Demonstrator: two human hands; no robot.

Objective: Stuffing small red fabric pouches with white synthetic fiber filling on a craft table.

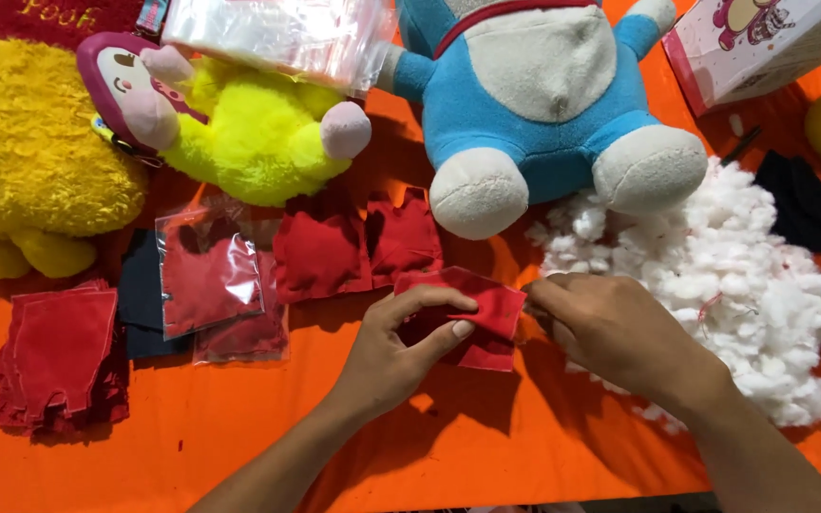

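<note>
My left hand (393, 353) pinches a small red fabric pouch (486, 306) between thumb and fingers, just above the orange table cover (239, 437). My right hand (610, 328) grips the pouch's right edge, fingertips touching the fabric. A heap of white stuffing (734, 266) lies directly behind and to the right of my right hand. Two more red fabric pieces (353, 247) lie flat just beyond the pouch.
A blue and white plush toy (534, 104) sits at the back centre. A yellow plush (249, 123) and a larger yellow one (30, 152) lie at back left. Clear bags holding red pieces (209, 275), a red fabric stack (59, 356) and a pink-white box (753, 47) surround the work spot.
</note>
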